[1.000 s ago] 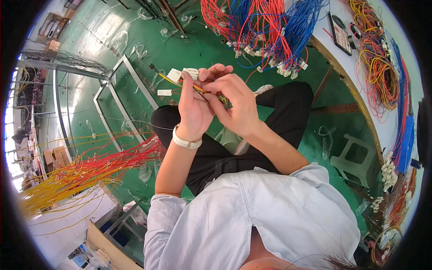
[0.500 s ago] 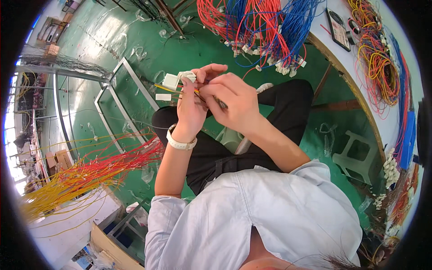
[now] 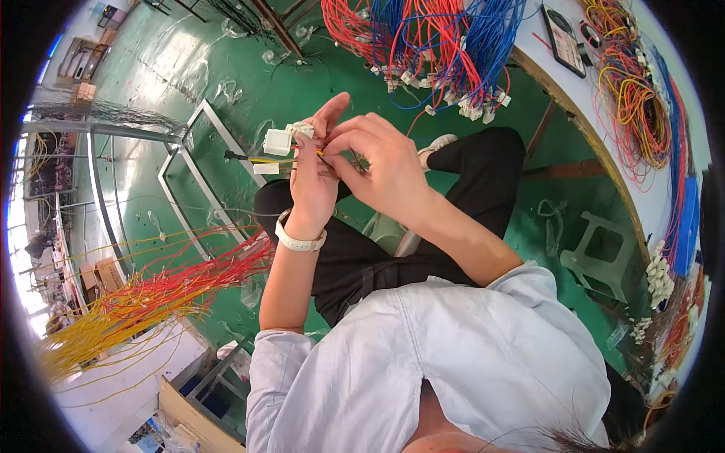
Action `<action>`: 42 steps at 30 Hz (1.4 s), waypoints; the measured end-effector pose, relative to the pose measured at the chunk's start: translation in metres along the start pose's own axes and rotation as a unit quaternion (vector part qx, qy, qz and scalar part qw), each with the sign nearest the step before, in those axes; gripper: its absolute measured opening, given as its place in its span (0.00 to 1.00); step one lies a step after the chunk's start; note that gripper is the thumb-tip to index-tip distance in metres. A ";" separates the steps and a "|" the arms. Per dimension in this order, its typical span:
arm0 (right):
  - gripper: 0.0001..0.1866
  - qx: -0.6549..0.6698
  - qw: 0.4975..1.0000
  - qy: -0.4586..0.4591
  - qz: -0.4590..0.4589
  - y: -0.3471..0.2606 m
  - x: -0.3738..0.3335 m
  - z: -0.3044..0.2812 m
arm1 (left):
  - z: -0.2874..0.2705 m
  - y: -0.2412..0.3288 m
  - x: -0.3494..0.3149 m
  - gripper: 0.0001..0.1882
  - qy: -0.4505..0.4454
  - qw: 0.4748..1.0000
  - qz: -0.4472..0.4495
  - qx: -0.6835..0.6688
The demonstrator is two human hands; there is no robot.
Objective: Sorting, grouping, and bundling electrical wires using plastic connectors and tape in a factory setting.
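3+ white connectors by L hand, btwn 10 & 11 o'clock of ctr; L thumb pressed over wires, other fingers partly hidden. R hand, btwn 12 & 1, thumb + index pinching wires. 1 stool, just past 3.

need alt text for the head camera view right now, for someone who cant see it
A bare left hand holds thin wires with white connectors while the right hand pinches at the wires. A red-and-blue bundle hangs at a table ahead; a red-and-yellow bundle spreads at left.
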State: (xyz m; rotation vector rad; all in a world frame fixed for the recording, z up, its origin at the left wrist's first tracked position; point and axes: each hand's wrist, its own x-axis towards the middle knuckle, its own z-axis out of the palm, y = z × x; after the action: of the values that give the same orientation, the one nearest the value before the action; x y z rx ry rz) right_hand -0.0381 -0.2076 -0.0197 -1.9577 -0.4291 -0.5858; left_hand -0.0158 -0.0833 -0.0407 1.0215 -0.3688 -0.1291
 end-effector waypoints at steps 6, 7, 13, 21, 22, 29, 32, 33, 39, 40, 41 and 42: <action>0.05 -0.006 0.999 -0.029 0.031 0.001 0.000 0.000 | -0.003 -0.002 -0.001 0.21 -0.004 1.000 -0.016 0.002; 0.05 -0.007 0.999 -0.029 0.033 0.002 -0.002 0.002 | -0.002 -0.001 -0.002 0.21 0.006 1.000 -0.021 0.002; 0.05 0.111 0.986 -0.023 0.125 0.014 -0.005 0.007 | -0.003 0.009 0.005 0.23 -0.030 0.998 0.012 0.056; 0.06 0.094 0.995 0.018 0.017 0.014 -0.005 0.012 | 0.002 0.017 0.005 0.25 0.001 0.999 0.011 0.037; 0.06 0.094 0.995 0.018 0.018 0.014 -0.005 0.011 | 0.002 0.017 0.005 0.26 0.010 1.000 0.003 -0.001; 0.07 0.221 0.948 -0.120 0.195 0.025 -0.002 -0.008 | -0.011 0.018 0.000 0.25 0.002 0.983 -0.082 -0.164; 0.09 0.365 0.847 -0.225 0.312 0.044 -0.005 -0.011 | -0.002 0.019 -0.004 0.24 0.144 0.955 -0.135 -0.223; 0.10 0.287 0.891 -0.250 0.248 0.053 -0.007 -0.021 | -0.012 0.022 -0.003 0.23 0.121 0.944 -0.119 -0.284; 0.14 0.112 0.929 -0.147 0.319 0.110 -0.019 -0.133 | -0.153 0.087 -0.019 0.21 0.202 0.957 0.056 -0.203; 0.13 0.097 0.952 -0.126 0.261 0.115 -0.022 -0.133 | -0.147 0.089 -0.019 0.20 0.258 0.957 0.061 -0.117; 0.12 0.084 0.970 -0.107 0.202 0.110 -0.019 -0.129 | -0.134 0.092 -0.017 0.19 0.314 0.947 0.067 -0.028; 0.12 0.041 0.970 -0.119 0.206 0.100 -0.021 -0.118 | -0.114 0.077 -0.017 0.15 0.303 0.953 0.009 0.019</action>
State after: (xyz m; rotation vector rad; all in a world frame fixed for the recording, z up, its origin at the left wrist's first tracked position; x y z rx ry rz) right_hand -0.0273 -0.3582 -0.0598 -1.9684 -0.1772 -0.0658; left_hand 0.0046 0.0539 -0.0326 1.0414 0.1818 0.2091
